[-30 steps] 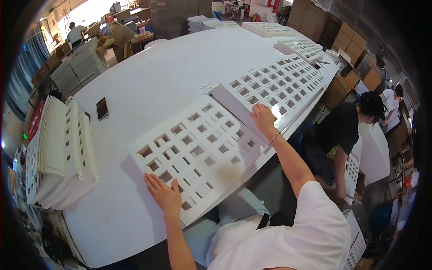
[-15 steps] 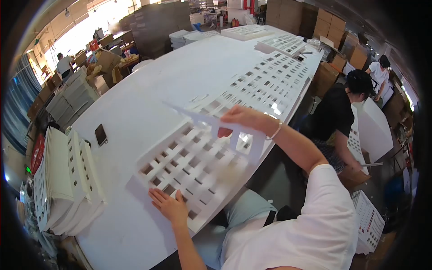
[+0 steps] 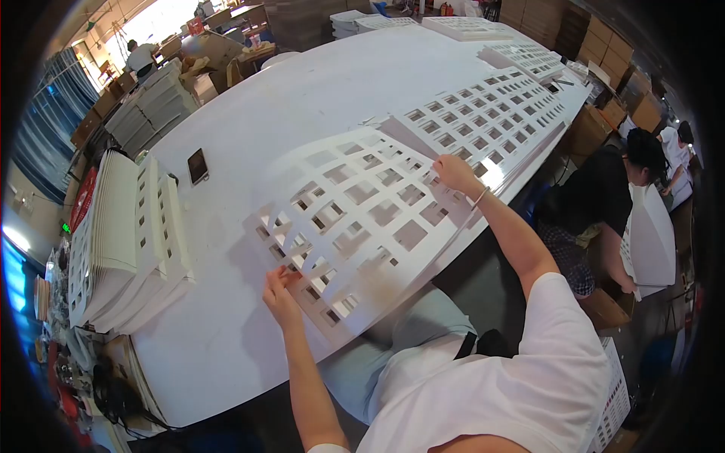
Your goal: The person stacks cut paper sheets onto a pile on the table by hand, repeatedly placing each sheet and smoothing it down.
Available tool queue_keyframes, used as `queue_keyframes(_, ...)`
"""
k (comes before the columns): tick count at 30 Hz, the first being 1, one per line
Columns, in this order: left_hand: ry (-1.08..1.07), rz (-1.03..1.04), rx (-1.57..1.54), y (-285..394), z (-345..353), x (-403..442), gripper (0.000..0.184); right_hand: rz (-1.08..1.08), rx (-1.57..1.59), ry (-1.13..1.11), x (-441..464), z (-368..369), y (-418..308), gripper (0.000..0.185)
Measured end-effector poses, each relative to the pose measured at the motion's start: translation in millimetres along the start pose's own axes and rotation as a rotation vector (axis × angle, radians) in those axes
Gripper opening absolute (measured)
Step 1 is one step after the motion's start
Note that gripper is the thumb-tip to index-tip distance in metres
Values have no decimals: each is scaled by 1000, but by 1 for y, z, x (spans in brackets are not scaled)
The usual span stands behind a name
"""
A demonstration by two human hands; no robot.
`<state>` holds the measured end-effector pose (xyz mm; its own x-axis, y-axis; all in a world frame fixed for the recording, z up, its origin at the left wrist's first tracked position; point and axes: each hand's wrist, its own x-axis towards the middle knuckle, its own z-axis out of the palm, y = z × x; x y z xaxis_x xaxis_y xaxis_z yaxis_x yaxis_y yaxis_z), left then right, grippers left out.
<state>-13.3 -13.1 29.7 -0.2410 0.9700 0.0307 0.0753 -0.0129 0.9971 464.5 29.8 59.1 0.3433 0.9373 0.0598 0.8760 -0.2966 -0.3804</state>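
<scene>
A thin white sheet with rectangular cutouts [image 3: 361, 194] is raised and slightly tilted over a white stack of cutout boards [image 3: 326, 317] at the table's near edge. My right hand [image 3: 455, 174] pinches the sheet's right edge, its fingers closed. At the lower left corner of the stack, my left hand [image 3: 282, 293] has its fingers curled at the sheet's left edge; whether it grips the sheet is hard to tell. Beyond my right hand lies another stack of white cutout boards [image 3: 483, 124].
A black phone [image 3: 198, 166] lies on the white table [image 3: 249, 136]. Many white boards [image 3: 124, 241] stand bunched at the left. More cutout boards [image 3: 529, 59] lie at the far right. A person in black [image 3: 593, 204] bends beside the table's right edge.
The sheet, lifted by my right hand half a second ago, is now spread above the near stack. My left hand has gone from lying spread on the corner to curled fingers.
</scene>
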Motion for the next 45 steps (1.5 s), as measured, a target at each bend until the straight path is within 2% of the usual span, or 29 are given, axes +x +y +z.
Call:
queue_keyframes(1,-25,-11,34,1,2,2,57,-2,-158,104,-6,7,-2,30)
queue_keyframes(6,-143,-120,282,2,14,8,56,-81,-435,117,-30,8,-18,22)
queue_keyframes(7,-113,5,363,-1,18,7,54,-134,-490,90,-32,12,-19,21)
queue_keyframes(8,-78,123,452,-3,22,6,52,-99,-474,56,-35,12,-25,20)
queue_keyframes(11,15,25,339,3,20,8,49,-117,-440,49,-23,28,-5,26)
queue_keyframes(13,86,-30,192,-9,13,15,49,-151,-431,152,-35,22,-24,32)
queue_keyframes(14,92,-28,215,-11,10,18,49,-160,-428,202,-41,15,-32,35)
queue_keyframes(17,105,-15,281,-10,6,21,50,-417,-287,443,-48,14,-44,41)
queue_keyframes(18,110,2,307,-3,8,17,50,-503,-178,500,-59,6,-70,39)
queue_keyframes(21,111,-25,309,-3,10,11,45,-741,104,448,-105,0,-138,40)
queue_keyframes(23,115,-44,225,3,14,8,44,-923,295,227,-153,7,-180,44)
queue_keyframes(24,102,-36,242,-2,12,10,42,-1040,348,72,-174,21,-191,52)
queue_keyframes(25,104,-38,247,-2,12,9,39,-1145,271,-52,-194,32,-202,61)
queue_keyframes(27,110,-37,258,2,12,8,36,-1211,213,-225,-218,58,-214,68)
queue_keyframes(30,103,-44,251,-2,11,8,36,-1216,160,-251,-223,90,-209,59)
queue_keyframes(33,68,16,211,8,2,15,33,-1252,203,-201,-220,111,-198,63)
queue_keyframes(36,102,177,357,29,1,39,37,-1244,203,-224,-220,112,-198,61)
queue_keyframes(38,73,458,634,41,13,60,52,-1239,214,-236,-219,113,-197,62)
queue_keyframes(41,70,760,1014,23,34,103,64,-1232,215,-264,-218,114,-200,63)
queue_keyframes(42,-4,706,1079,8,35,116,71,-1226,212,-277,-218,113,-200,63)
queue_keyframes(45,-92,363,1212,-36,34,124,74,-1142,182,-330,-227,108,-203,64)
